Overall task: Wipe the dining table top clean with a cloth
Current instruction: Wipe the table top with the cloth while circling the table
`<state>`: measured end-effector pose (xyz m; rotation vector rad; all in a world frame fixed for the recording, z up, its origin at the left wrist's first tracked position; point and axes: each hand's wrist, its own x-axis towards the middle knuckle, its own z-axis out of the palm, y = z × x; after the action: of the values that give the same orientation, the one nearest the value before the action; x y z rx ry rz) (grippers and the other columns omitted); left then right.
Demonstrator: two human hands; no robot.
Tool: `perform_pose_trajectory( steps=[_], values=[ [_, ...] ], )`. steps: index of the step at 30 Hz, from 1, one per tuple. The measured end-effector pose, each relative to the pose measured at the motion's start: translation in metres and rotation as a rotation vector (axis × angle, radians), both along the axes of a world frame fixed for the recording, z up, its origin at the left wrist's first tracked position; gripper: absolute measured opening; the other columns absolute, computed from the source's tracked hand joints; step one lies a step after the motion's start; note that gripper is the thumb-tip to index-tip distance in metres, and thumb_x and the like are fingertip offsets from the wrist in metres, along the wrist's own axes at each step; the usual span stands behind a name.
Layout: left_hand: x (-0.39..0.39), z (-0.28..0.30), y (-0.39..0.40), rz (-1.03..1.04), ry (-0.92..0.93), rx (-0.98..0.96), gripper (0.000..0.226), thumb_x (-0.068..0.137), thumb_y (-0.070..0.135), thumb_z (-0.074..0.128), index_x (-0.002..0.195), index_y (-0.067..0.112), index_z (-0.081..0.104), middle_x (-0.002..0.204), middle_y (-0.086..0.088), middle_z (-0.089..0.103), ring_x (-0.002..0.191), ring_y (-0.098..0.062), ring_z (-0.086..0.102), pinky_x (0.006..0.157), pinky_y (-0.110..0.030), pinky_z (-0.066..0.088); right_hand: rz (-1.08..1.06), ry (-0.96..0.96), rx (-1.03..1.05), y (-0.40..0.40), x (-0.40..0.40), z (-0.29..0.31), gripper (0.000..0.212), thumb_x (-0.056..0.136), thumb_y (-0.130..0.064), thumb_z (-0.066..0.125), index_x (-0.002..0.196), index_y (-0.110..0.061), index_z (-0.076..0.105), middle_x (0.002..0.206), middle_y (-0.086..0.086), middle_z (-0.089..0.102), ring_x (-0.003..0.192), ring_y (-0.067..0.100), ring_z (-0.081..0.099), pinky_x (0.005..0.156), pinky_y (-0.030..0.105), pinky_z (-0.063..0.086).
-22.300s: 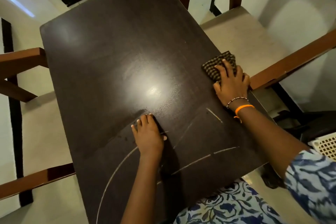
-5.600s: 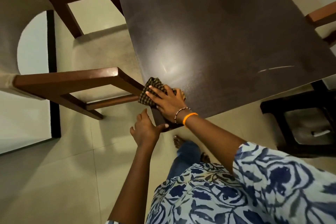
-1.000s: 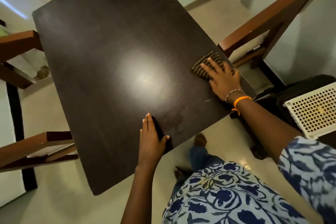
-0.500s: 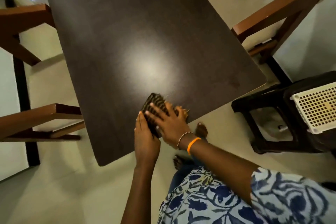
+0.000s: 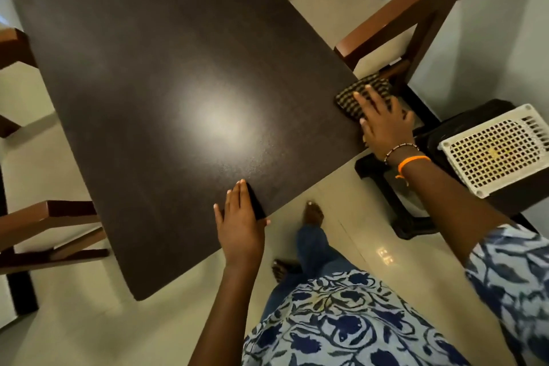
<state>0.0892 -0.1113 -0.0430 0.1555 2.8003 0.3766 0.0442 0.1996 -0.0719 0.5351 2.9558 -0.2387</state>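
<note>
The left hand (image 5: 240,227) is lying flat, fingers together, pressing on the near edge of the dark brown rectangular wooden table top (image 5: 178,92). The right hand (image 5: 383,125), fingers spread, is pressing the folded brown checked cloth (image 5: 361,92) at the near right corner, partly overhanging. The step in hand appears to be the edge pass; the next move calls for drawing the cloth back inward.

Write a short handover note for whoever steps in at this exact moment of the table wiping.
Right hand: flat on the checked cloth, pressing it at the table's right corner.
Left hand: open, braced on the near edge of the table top, holding nothing.
Done: no marks or streaks show on the dark top; only a light glare at the centre.
Left: probably finish this corner and edge, then check the far end, which is dim from here.
</note>
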Motion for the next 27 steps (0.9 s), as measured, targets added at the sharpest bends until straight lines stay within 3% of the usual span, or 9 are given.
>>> perform_pose_trajectory(
  steps=[5,8,11,15,17,23,27],
  values=[
    [-0.002,0.001,0.001,-0.034,0.018,-0.086,0.088,0.081,0.029,0.067,0.149,0.017,0.013,0.151,-0.004,0.029,0.140,-0.023,0.028,0.117,-0.043,0.005,-0.086,-0.007,-0.072,-0.052,0.014,0.005,0.060,0.094,-0.027,0.041,0.148,-0.032,0.016,0.159,-0.002,0.012,0.140,0.037,0.016,0.106,0.058,0.019],
    [-0.006,0.001,0.001,-0.041,0.026,-0.108,0.091,0.076,0.029,0.072,0.148,0.016,0.018,0.145,-0.006,0.038,0.132,-0.026,0.039,0.117,-0.045,0.008,0.100,-0.057,-0.095,-0.121,0.035,0.004,0.063,0.093,-0.030,0.042,0.148,-0.034,0.013,0.159,-0.004,0.009,0.141,0.036,0.019,0.105,0.053,0.023],
    [-0.009,0.003,0.002,-0.037,0.027,-0.121,0.094,0.073,0.027,0.075,0.148,0.015,0.019,0.140,-0.007,0.044,0.127,-0.027,0.046,0.116,-0.047,0.010,0.354,-0.049,-0.153,-0.176,0.056,0.006,0.066,0.084,-0.031,0.052,0.145,-0.035,0.028,0.155,-0.005,0.024,0.134,0.034,0.038,0.097,0.049,0.037],
    [-0.010,0.005,0.005,-0.035,0.021,-0.148,0.101,0.069,0.028,0.078,0.148,0.015,0.018,0.136,-0.007,0.047,0.123,-0.027,0.049,0.115,-0.048,0.013,0.597,-0.014,-0.089,-0.143,0.057,0.005,0.063,0.082,-0.032,0.051,0.143,-0.035,0.033,0.152,-0.005,0.032,0.127,0.030,0.047,0.090,0.045,0.043],
    [-0.010,0.006,0.005,-0.036,0.008,-0.170,0.103,0.069,0.030,0.078,0.149,0.016,0.015,0.136,-0.007,0.046,0.123,-0.027,0.049,0.115,-0.047,0.013,0.547,0.011,-0.079,-0.109,0.051,0.000,0.062,0.085,-0.030,0.048,0.144,-0.034,0.030,0.154,-0.004,0.028,0.129,0.032,0.043,0.091,0.047,0.039],
    [-0.009,0.005,0.004,-0.026,0.015,-0.150,0.103,0.071,0.029,0.077,0.149,0.016,0.011,0.138,-0.006,0.044,0.124,-0.026,0.047,0.116,-0.047,0.006,0.083,-0.010,-0.010,-0.004,0.031,-0.003,0.059,0.094,-0.029,0.039,0.148,-0.035,0.016,0.158,-0.004,0.013,0.134,0.035,0.026,0.100,0.052,0.028],
    [-0.006,0.002,0.001,-0.009,0.034,-0.124,0.099,0.076,0.029,0.072,0.150,0.017,0.008,0.142,-0.005,0.041,0.129,-0.025,0.042,0.116,-0.048,0.002,-0.064,0.013,0.001,-0.012,0.026,0.000,0.061,0.092,-0.026,0.043,0.148,-0.031,0.019,0.158,-0.001,0.017,0.132,0.036,0.029,0.101,0.052,0.027]
  ],
)
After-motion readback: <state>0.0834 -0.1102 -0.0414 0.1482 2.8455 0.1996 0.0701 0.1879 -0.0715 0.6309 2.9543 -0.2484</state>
